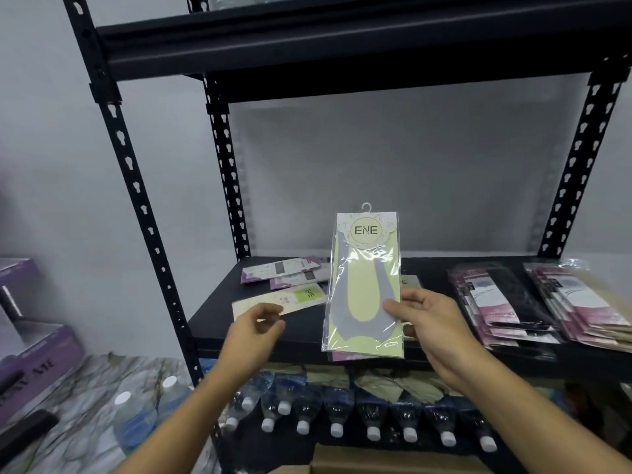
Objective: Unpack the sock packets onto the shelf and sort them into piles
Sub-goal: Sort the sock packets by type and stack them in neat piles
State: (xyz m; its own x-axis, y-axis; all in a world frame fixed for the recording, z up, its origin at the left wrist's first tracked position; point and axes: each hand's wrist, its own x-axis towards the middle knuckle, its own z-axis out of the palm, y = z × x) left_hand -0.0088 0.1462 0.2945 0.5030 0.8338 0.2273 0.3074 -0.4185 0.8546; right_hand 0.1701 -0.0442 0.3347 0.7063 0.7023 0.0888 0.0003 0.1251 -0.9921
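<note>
My right hand (427, 323) holds a clear sock packet (364, 282) upright above the front of the black shelf (219, 309); it shows a grey sock on a pale yellow card marked ENE. At least one more packet sits behind it in the same grip. My left hand (254, 328) hovers over the shelf's front left, its fingers curled and apart, holding nothing, close to a flat packet with a green label (284, 299). Purple-labelled packets (284, 270) lie further back. Two piles of pink and black packets (502, 306) (581, 302) stand on the right.
Black slotted uprights (136, 186) frame the shelf and another shelf board (342, 46) runs overhead. Below lie rows of water bottles (337, 415) with white caps. Purple boxes (37, 364) stand at the left, and a cardboard box (393, 461) sits at the bottom.
</note>
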